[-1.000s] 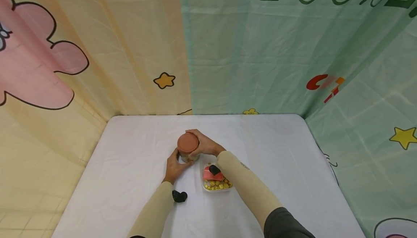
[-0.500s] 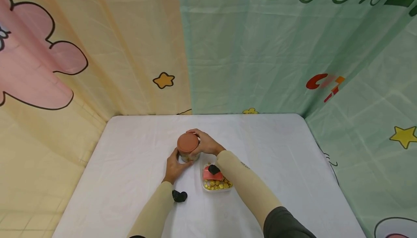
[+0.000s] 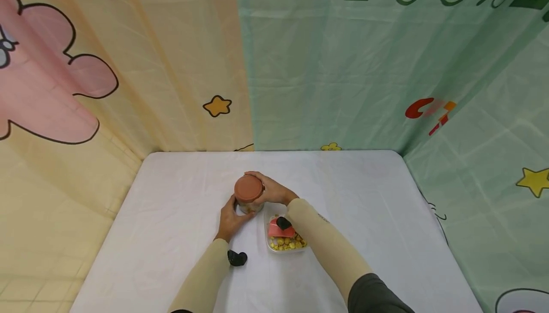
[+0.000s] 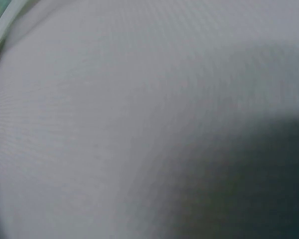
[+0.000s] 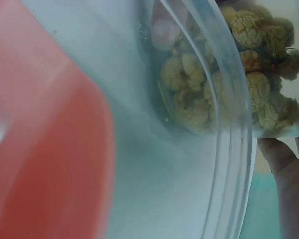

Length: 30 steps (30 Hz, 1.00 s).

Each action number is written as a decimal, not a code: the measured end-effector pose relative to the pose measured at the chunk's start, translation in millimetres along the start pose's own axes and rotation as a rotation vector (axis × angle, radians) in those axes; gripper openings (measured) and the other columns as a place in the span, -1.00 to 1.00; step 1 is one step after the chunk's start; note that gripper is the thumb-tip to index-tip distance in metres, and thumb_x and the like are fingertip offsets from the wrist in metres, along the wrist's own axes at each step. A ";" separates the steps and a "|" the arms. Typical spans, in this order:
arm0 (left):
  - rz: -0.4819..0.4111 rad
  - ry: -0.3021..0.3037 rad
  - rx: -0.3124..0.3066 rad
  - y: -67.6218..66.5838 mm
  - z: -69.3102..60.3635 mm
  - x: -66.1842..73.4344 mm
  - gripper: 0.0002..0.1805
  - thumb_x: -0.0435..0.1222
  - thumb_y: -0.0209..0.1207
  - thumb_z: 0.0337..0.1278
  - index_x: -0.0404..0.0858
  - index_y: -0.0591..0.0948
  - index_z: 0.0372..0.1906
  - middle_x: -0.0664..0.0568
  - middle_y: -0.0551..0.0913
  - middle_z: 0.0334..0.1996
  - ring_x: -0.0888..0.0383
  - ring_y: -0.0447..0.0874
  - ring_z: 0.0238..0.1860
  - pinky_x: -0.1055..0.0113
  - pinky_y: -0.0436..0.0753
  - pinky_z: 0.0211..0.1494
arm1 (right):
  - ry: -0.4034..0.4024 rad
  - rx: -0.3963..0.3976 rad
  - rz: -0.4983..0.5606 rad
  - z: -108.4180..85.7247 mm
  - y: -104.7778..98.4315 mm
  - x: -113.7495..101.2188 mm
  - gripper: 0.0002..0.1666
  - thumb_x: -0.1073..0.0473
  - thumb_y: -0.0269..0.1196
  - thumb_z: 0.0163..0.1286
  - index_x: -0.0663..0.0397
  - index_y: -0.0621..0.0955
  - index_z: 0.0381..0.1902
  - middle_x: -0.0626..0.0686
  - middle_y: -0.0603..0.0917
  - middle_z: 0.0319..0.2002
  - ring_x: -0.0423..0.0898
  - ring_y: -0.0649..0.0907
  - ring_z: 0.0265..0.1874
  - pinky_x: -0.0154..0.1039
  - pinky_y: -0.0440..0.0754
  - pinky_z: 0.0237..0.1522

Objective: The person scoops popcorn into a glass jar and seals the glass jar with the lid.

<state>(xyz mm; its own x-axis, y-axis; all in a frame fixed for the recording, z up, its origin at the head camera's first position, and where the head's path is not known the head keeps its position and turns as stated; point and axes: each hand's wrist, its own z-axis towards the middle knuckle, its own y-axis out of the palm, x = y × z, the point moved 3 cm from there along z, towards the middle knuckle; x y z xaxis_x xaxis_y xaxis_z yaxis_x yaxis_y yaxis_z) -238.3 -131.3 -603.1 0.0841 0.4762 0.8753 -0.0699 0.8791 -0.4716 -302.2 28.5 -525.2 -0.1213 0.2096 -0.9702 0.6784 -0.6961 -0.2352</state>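
A clear jar with a brownish-orange lid stands towards the back of the white table. The left hand holds its left and front side low down, thumb across the base. At the top right, the right hand grips the jar by the lid's edge, fingers behind. Popcorn shows through the jar wall in the right wrist view. Nearer the person, under the right forearm, sits a clear plastic box of popcorn with a pink, scoop-like piece in it.
White cloth covers the table, with printed curtains behind and at both sides. A black wrist device sits on the left sleeve. The left wrist view holds mostly cloth and a dark blur.
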 end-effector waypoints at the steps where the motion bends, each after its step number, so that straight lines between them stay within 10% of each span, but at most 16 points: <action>1: 0.000 0.001 0.000 0.3 0.1 -0.4 -0.02 -0.23 0.54 -0.24 -0.40 0.30 0.34 -0.25 0.39 0.32 -0.14 0.30 0.36 -0.02 0.29 0.43 | -0.006 0.002 -0.004 0.1 -0.7 0.2 0.10 0.48 0.41 0.00 0.07 0.17 0.47 0.09 0.41 0.31 0.01 0.39 0.30 0.02 0.39 0.33; 15: -0.006 0.011 0.002 -0.3 1.7 -3.7 -0.02 -0.21 0.55 -0.25 -0.41 0.31 0.34 -0.26 0.40 0.31 -0.16 0.31 0.35 -0.04 0.31 0.42 | 0.050 0.149 -0.100 0.6 -0.5 -0.7 0.04 0.35 0.59 -0.17 -0.03 0.36 0.29 0.01 0.49 0.20 -0.03 0.46 0.22 -0.05 0.47 0.27; 30: 0.017 -0.016 -0.015 0.0 1.5 -1.9 -0.01 -0.20 0.53 -0.23 -0.41 0.28 0.36 -0.26 0.37 0.33 -0.16 0.29 0.36 -0.03 0.30 0.42 | 0.018 0.048 -0.076 0.9 -4.6 -2.8 0.08 0.43 0.51 -0.10 -0.09 0.34 0.39 0.02 0.49 0.24 -0.05 0.46 0.22 -0.08 0.49 0.24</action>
<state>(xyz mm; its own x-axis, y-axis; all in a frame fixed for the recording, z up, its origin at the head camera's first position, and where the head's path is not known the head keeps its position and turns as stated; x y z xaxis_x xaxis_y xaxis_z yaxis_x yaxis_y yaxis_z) -239.9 -132.3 -604.6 0.0668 0.4906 0.8688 -0.0559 0.8713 -0.4876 -305.6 30.5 -521.5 -0.1577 0.2752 -0.9484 0.6320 -0.7098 -0.3111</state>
